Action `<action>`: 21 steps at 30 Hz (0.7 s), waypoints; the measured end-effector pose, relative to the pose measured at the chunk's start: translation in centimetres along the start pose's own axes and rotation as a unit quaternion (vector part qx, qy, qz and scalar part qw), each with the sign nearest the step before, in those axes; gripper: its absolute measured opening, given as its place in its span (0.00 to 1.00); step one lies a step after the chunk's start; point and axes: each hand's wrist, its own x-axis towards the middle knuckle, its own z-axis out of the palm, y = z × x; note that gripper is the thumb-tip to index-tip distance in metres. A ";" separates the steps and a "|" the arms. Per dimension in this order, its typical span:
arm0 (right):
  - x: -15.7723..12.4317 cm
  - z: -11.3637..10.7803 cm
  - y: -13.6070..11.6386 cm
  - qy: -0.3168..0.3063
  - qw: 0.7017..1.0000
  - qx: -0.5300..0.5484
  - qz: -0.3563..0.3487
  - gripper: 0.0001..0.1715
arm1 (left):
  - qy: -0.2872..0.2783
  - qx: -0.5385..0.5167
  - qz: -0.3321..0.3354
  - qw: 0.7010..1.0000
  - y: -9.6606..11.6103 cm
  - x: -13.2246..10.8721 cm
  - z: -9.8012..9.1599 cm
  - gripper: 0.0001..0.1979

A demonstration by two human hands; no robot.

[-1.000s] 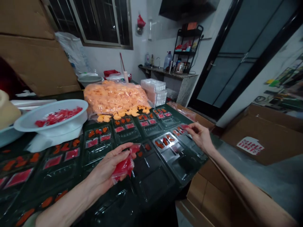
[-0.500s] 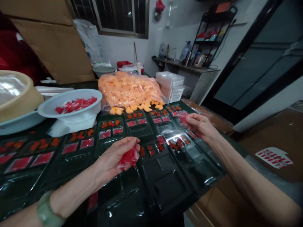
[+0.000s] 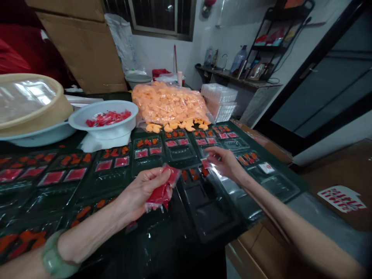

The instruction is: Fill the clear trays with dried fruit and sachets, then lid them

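My left hand (image 3: pixel 142 190) is closed on a bunch of red sauce packets (image 3: pixel 162 190) above the near black plastic trays (image 3: pixel 209 209). My right hand (image 3: pixel 223 162) reaches over a tray compartment, its fingers pinched on a single red packet (image 3: pixel 207 163). Several trays in the rows behind hold orange pieces (image 3: pixel 147 142) and flat red packets (image 3: pixel 109 164). A green bangle (image 3: pixel 52 257) sits on my left wrist.
A white bowl (image 3: pixel 104 126) of red packets stands at the left, next to a tan basin (image 3: pixel 31 104). A large clear bag of orange snacks (image 3: pixel 170 104) lies behind the trays. Stacked clear boxes (image 3: pixel 219 100) are beside it. Cardboard boxes (image 3: pixel 334 174) sit at right.
My right hand drew back from the far-right tray toward the middle one with a packet in it. A packet now lies in the far-right tray. The left hand stayed put with its bunch.
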 end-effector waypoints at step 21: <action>3.9 -0.4 2.1 0.011 0.976 0.166 0.140 0.18 | 0.070 -0.083 -0.002 0.994 0.1 -1.4 -3.3 0.11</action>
